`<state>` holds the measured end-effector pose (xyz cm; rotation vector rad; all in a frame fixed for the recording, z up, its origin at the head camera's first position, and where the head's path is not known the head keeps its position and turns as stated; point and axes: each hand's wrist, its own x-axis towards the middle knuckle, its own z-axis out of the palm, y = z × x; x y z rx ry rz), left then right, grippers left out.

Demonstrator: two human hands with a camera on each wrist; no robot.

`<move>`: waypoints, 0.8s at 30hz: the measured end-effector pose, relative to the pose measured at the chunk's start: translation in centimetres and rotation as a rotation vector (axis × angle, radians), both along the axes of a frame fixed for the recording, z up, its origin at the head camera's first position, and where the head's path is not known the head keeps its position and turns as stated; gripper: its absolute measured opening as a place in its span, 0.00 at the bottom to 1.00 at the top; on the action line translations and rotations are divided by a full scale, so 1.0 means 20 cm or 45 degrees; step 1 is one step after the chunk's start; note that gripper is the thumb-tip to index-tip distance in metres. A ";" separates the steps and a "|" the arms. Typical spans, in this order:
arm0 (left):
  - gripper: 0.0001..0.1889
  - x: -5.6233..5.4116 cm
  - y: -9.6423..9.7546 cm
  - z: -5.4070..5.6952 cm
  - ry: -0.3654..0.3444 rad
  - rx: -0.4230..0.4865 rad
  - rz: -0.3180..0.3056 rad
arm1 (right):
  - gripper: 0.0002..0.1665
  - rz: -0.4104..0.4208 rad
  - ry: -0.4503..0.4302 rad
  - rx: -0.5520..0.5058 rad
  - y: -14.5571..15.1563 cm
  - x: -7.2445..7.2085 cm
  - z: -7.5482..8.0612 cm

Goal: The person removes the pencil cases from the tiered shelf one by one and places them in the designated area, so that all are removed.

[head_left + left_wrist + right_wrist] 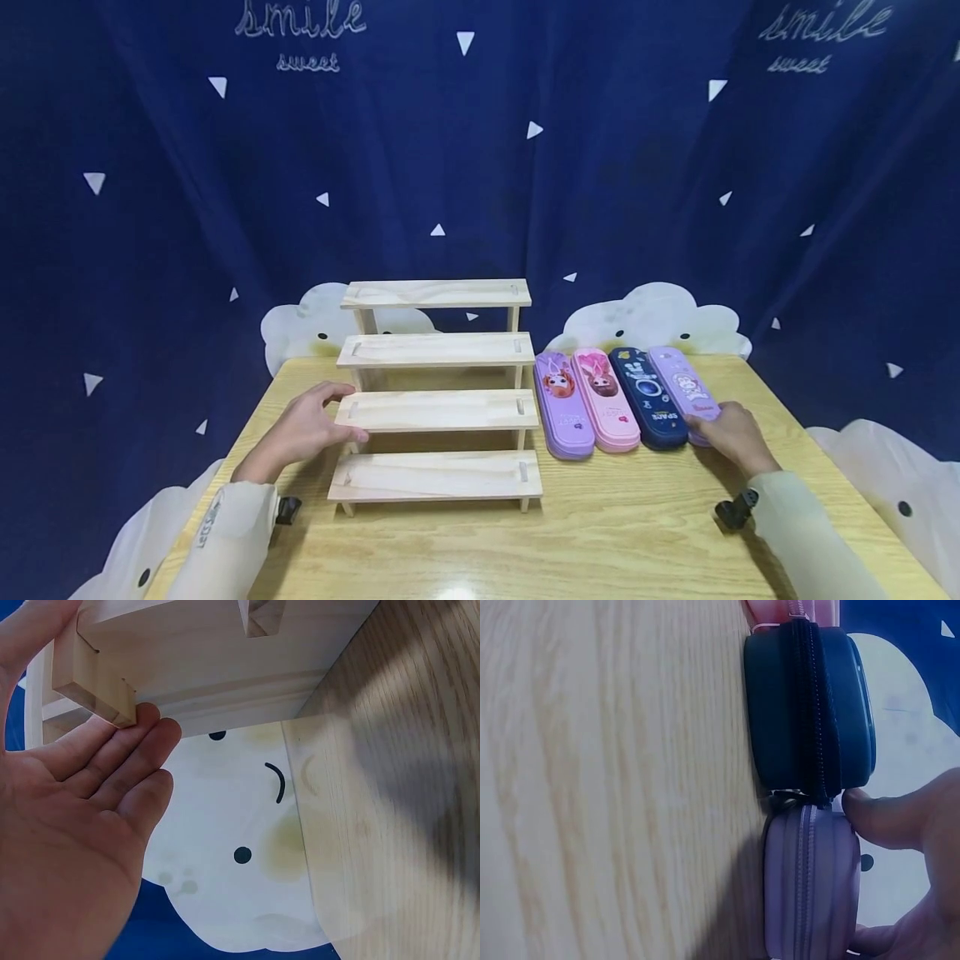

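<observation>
A four-tier wooden display stand [438,412] stands left of the middle of the table. At the left end of its second tier from the front, my left hand [311,425] holds the board between thumb and fingers. In the left wrist view, the left hand's fingers [146,746] touch the wood. To the right of the stand, my right hand [731,433] grips the near end of a lilac pencil case [684,387]. In the right wrist view its thumb [885,821] lies by the seam between this case and the navy space pencil case [648,400].
A pink pencil case [606,400] and a purple pencil case [562,404] lie left of the navy one, the purple close to the stand. Under everything is a wood-grain table [600,533]. A dark blue curtain [480,167] hangs behind.
</observation>
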<state>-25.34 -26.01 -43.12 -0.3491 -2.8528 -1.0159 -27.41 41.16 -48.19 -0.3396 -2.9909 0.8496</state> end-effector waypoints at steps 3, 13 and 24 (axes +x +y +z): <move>0.46 0.01 -0.01 0.00 0.003 0.003 -0.003 | 0.45 -0.017 -0.015 -0.009 0.00 -0.01 -0.01; 0.43 0.03 -0.02 0.00 0.025 -0.023 0.012 | 0.54 0.003 0.019 0.056 -0.01 -0.03 0.08; 0.42 0.08 -0.03 0.11 0.122 -0.110 0.027 | 0.47 0.057 0.426 -0.006 -0.15 0.01 0.41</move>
